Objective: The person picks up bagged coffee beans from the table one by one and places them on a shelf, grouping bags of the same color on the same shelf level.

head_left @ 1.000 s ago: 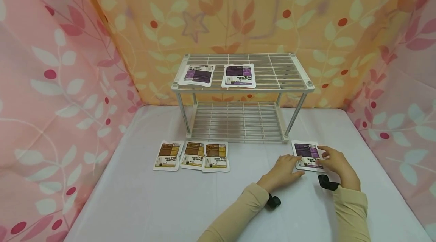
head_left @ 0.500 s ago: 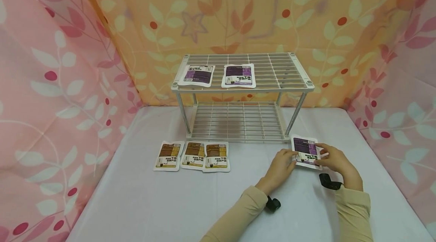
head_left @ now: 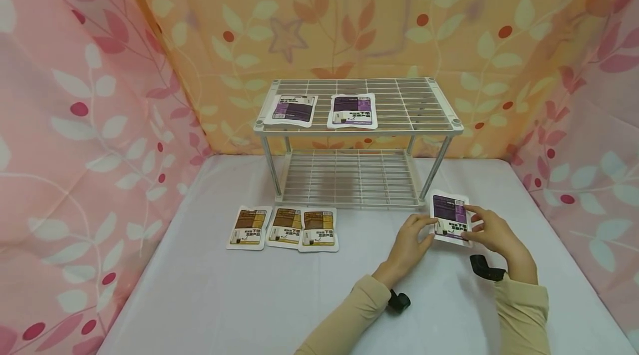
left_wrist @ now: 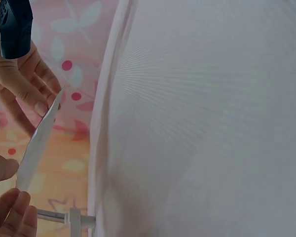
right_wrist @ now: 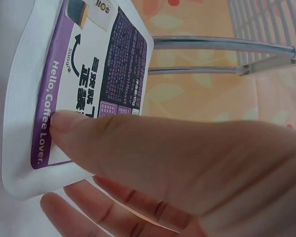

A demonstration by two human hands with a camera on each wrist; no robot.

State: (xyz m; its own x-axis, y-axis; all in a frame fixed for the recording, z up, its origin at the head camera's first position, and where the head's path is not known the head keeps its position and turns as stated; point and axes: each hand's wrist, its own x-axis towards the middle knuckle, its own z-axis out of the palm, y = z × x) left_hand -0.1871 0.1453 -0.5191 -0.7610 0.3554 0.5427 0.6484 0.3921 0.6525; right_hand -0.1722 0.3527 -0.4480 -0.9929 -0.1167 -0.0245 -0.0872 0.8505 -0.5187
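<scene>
A white coffee packet (head_left: 450,216) with a purple and black label is held up off the table, tilted, between both hands. At its left edge the left hand (head_left: 408,244) pinches it between thumb and fingers. The right hand (head_left: 499,238) grips the opposite edge. In the right wrist view, the thumb lies across the front of the packet (right_wrist: 74,74), whose label reads "Hello, Coffee Lover."; the other fingers are behind it. Seen edge-on in the left wrist view, the packet (left_wrist: 38,140) spans between the two hands.
A white two-tier wire rack (head_left: 399,116) stands at the back; its top shelf bears a left purple packet (head_left: 294,110) and a right purple packet (head_left: 352,111). Three brown-labelled packets (head_left: 248,227) lie on the white tabletop (head_left: 239,299), front left. Floral cloth (head_left: 199,22) surrounds the table.
The purple packet, flat on the table one second ago, has been lifted and tilted up. The left hand has gone from touching its edge to pinching it; both hands rose slightly with it.
</scene>
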